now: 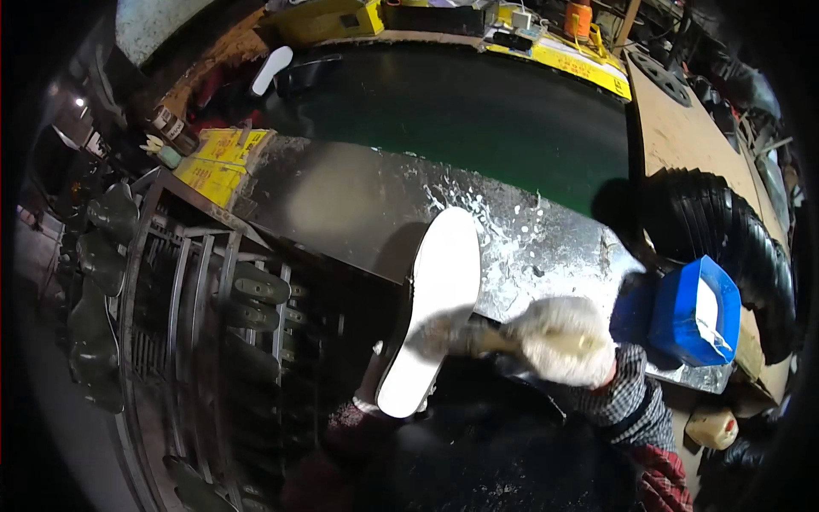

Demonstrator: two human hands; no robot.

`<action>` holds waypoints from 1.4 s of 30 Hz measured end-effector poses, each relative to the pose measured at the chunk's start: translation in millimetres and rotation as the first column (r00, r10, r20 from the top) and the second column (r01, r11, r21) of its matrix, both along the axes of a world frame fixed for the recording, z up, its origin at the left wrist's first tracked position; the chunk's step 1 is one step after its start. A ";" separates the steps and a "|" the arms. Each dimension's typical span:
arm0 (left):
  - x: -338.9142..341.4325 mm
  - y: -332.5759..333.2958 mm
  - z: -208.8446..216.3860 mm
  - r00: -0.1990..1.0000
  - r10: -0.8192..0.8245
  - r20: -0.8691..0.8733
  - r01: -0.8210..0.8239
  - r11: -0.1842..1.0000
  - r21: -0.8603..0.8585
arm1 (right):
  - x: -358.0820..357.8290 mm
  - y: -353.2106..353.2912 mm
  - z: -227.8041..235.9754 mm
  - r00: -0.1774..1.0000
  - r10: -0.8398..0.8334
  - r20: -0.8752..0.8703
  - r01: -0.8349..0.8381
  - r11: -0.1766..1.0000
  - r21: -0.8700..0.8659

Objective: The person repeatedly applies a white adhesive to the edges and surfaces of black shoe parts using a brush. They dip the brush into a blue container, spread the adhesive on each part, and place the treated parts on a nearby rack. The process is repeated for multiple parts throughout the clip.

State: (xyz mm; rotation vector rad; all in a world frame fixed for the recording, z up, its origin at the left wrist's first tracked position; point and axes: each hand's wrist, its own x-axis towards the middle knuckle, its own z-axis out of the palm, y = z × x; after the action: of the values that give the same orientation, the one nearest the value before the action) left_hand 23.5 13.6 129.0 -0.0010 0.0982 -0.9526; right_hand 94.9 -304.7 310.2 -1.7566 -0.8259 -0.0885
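A long white shoe sole [448, 269] is held up at a tilt in front of me, its broad flat face toward me and a dark edge along its left side. My left hand [370, 389] grips it from behind near the lower end; most of that hand is hidden by the sole and in shadow. In a pale glove, my right hand [563, 341] is closed around the handle of a brush [482, 340]. The brush head is blurred and lies over the middle of the sole, apparently touching it.
A blue container [695, 311] smeared with white stands right on the white-splattered metal bench top [341, 188]. Behind it curves a black ribbed hose [717, 230]. A dark green belt surface [478, 119] carries another white sole [272, 71]. Metal racks [183, 299] with dark shoe-shaped pieces stand left.
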 end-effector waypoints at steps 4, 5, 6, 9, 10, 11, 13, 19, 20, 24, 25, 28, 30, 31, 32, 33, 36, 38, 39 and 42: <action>10.1 -10.5 21.1 0.987 -0.031 -0.157 0.024 0.999 -0.049 | 74.6 21.0 16.3 0.879 -0.440 -0.184 0.431 0.898 -0.091; 8.1 -10.6 26.1 0.978 -0.010 -0.208 0.004 1.000 -0.031 | 69.4 34.2 25.9 0.901 -0.336 -0.275 0.353 0.935 0.014; 6.3 -10.6 29.1 0.966 0.012 -0.260 -0.016 1.000 -0.014 | 56.8 36.8 32.6 0.952 -0.257 -0.167 0.247 0.966 -0.081; 9.9 -17.7 37.2 0.956 0.070 -0.284 -0.125 0.975 -0.181 | -0.6 46.5 40.5 0.982 0.033 0.188 0.022 0.959 -0.284; 9.7 -20.6 45.6 0.892 0.174 -0.417 -0.229 0.970 -0.086 | -10.2 46.1 39.2 0.987 0.138 0.086 -0.121 0.976 -0.179; 10.2 -21.1 44.8 0.942 0.186 -0.281 -0.192 0.981 0.005 | -17.7 45.3 39.2 0.967 0.254 -0.009 -0.254 0.965 -0.068; 12.4 -18.4 45.5 0.995 0.099 0.026 -0.096 0.991 -0.093 | -19.2 46.7 36.1 0.949 0.004 -0.314 0.031 0.994 0.108; 5.7 -36.4 107.9 0.862 0.386 -0.327 -0.230 0.874 0.427 | -56.0 32.0 11.9 0.878 0.129 -0.462 -0.136 0.991 0.018; 10.3 -29.6 83.4 0.960 0.230 -0.158 -0.195 0.959 0.208 | -64.5 27.9 5.9 0.885 0.168 -0.434 -0.178 0.984 0.017; 18.0 -21.5 39.8 0.977 0.089 0.194 -0.058 0.986 -0.159 | -66.1 -12.9 2.5 0.867 -0.054 -0.495 0.043 0.999 -0.034; 13.8 -20.3 42.2 0.980 0.141 0.139 -0.155 0.983 0.094 | -68.1 -3.9 12.4 0.882 0.042 -0.469 -0.025 0.999 0.042; 13.0 -35.7 87.8 0.775 0.479 -0.413 -0.341 0.866 0.364 | -51.3 28.2 15.2 0.925 0.270 -0.266 -0.299 0.951 -0.074; 7.0 -1.2 25.0 0.988 0.083 0.131 -0.067 0.990 -0.126 | -34.9 23.1 -2.8 0.812 0.180 -0.555 -0.130 0.983 0.129; 4.1 -10.5 63.1 0.959 0.113 -0.259 -0.092 0.991 0.093 | -18.4 4.9 -16.1 0.829 0.034 -0.558 0.006 0.998 0.070; 4.3 -8.4 50.3 0.975 0.093 -0.204 -0.077 0.994 0.083 | -4.5 -17.5 -35.4 0.843 -0.112 -0.526 0.176 0.982 0.074; 3.9 -4.0 46.4 0.968 0.096 -0.231 -0.078 0.993 0.087 | 3.6 -15.3 -38.9 0.802 -0.222 -0.554 0.348 0.928 0.132; 4.4 -0.4 49.6 0.912 0.152 -0.382 -0.088 0.980 0.180 | 32.8 -8.2 -22.3 0.947 -0.307 0.098 0.322 0.915 -0.242; 1.3 5.2 37.2 0.989 0.120 -0.085 -0.125 0.991 -0.052 | 13.4 12.1 -16.5 0.946 -0.091 0.311 0.212 0.900 -0.380; 3.5 10.0 41.1 0.986 0.156 -0.066 -0.159 0.987 -0.037 | 0.1 17.5 -7.8 0.973 -0.078 0.215 0.169 0.882 -0.441; 45.2 28.2 70.4 0.961 0.267 -0.079 -0.251 0.953 0.170 | -14.8 -0.3 15.5 0.989 -0.111 0.099 0.133 0.959 -0.250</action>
State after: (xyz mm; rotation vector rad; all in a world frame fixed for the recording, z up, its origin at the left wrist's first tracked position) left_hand 68.7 41.7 199.4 0.0833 0.2610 -0.6794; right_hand 80.1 -305.0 325.6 -2.0604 -0.8172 -0.1441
